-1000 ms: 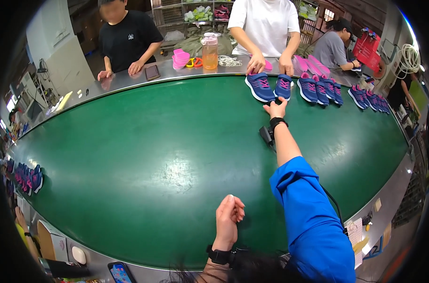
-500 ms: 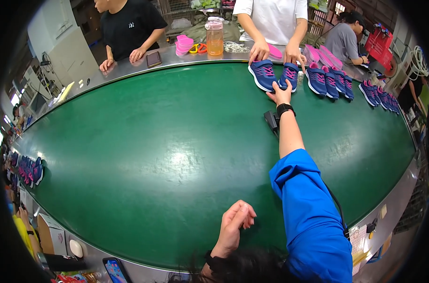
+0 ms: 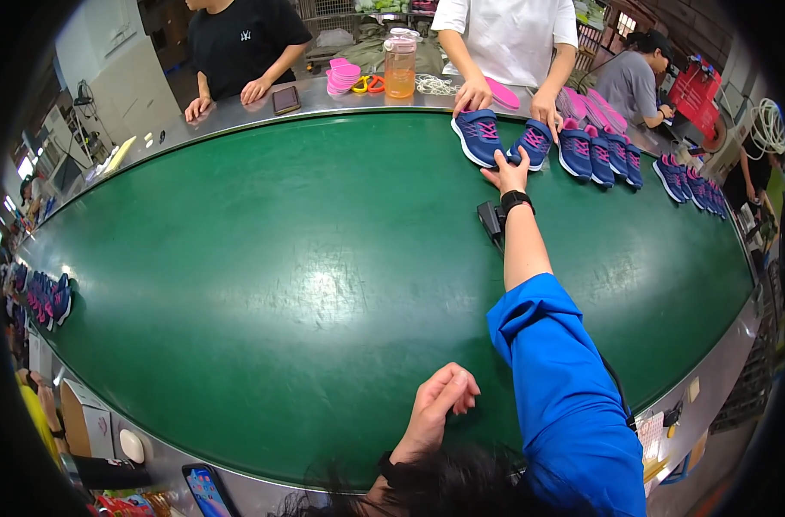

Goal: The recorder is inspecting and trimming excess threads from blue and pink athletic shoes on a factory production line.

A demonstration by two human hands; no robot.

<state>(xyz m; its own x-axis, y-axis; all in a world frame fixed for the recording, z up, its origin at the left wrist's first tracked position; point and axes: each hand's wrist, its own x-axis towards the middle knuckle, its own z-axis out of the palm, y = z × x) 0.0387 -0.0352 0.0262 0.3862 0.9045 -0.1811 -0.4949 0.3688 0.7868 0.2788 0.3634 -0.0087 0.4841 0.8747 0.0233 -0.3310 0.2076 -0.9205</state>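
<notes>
My right hand point(image 3: 507, 175) reaches across the green surface point(image 3: 263, 258) to a pair of navy sneakers with pink laces. Its thumb lies by the toe of the left sneaker point(image 3: 478, 138), and its fingers are closed on the toe of the right sneaker point(image 3: 532, 145). Across from me, a person in a white shirt has one hand point(image 3: 473, 93) on the left sneaker's heel and the other hand point(image 3: 546, 107) at the right one's. My left hand point(image 3: 441, 403) hovers near the front edge, loosely curled, with nothing visible in it.
Right of the pair stand more sneakers point(image 3: 601, 155), with another row point(image 3: 690, 185) beyond and a group point(image 3: 49, 297) at far left. A black device point(image 3: 491, 222) is by my right wrist. On the metal rim are a bottle point(image 3: 400, 65), pink insoles point(image 3: 344, 76) and phones.
The right sneaker has turned slightly, its toe now further left. My right hand stays at the toes. The whole view has shifted a little; my left hand remains curled.
</notes>
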